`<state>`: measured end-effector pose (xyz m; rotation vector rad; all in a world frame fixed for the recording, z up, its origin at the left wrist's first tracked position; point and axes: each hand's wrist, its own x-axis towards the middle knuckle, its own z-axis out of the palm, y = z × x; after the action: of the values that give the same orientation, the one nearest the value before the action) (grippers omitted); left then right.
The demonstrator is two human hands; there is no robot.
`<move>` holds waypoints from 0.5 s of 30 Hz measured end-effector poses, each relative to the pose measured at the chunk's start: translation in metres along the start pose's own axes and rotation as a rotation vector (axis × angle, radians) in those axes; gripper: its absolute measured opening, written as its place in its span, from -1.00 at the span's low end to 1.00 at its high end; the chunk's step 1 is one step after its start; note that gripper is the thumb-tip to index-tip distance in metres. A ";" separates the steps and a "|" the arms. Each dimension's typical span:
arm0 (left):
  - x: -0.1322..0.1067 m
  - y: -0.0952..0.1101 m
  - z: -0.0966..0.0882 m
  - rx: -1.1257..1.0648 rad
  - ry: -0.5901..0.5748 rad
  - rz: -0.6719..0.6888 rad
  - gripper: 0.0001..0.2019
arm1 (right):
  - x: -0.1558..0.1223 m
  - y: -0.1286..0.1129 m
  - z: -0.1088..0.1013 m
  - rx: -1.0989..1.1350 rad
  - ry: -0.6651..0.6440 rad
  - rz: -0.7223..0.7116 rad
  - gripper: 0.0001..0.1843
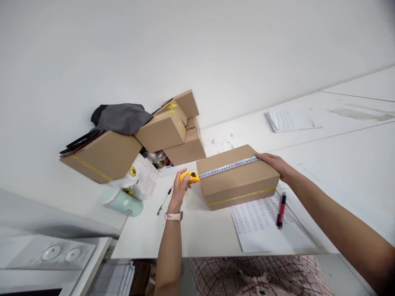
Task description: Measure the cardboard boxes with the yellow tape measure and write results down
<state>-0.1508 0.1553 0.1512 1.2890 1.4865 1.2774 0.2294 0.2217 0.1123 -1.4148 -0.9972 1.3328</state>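
A closed cardboard box (234, 185) with a yellow tape strip along its front side lies on the white table. My left hand (180, 187), with a pink watch band at the wrist, is wrapped round a yellow tape measure (189, 177) at the box's left edge. From it the silver blade (230, 166) runs out across the box's top. At the far right end of the blade, my right hand (274, 163) pinches the tip against the box's edge. Its fingertips are partly hidden behind that edge.
Printed sheets (262, 230) with a red and black marker (281, 210) lie before the box. Left are a pen (164, 201), a mint green cylindrical case (123, 202) and a white carton (145, 176). Stacked cardboard boxes (160, 131) stand behind, near a paper stack (290, 120).
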 end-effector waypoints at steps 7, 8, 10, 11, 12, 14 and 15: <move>-0.028 0.024 -0.004 0.006 -0.053 0.042 -0.30 | -0.006 -0.017 -0.008 -0.258 0.161 -0.316 -0.58; -0.041 0.027 -0.003 0.001 -0.082 0.055 -0.30 | -0.007 -0.021 -0.009 -0.235 0.145 -0.359 -0.58; -0.072 0.028 0.009 -0.049 -0.168 0.047 -0.28 | -0.010 -0.032 -0.007 -0.199 0.118 -0.438 -0.57; -0.089 0.026 0.019 -0.095 -0.228 0.014 -0.28 | -0.012 -0.037 -0.005 -0.204 0.098 -0.470 -0.56; -0.107 0.022 0.032 -0.149 -0.332 -0.052 -0.28 | -0.013 -0.043 0.000 -0.232 0.059 -0.496 -0.56; -0.140 0.011 0.066 -0.321 -0.624 -0.258 -0.27 | -0.015 -0.053 0.014 -0.354 -0.085 -0.535 -0.57; -0.153 0.005 0.084 -0.438 -0.719 -0.357 -0.29 | -0.015 -0.058 0.023 -0.439 -0.171 -0.556 -0.58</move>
<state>-0.0404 0.0215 0.1312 0.9779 0.8122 0.7255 0.2072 0.2241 0.1723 -1.2043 -1.7280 0.8573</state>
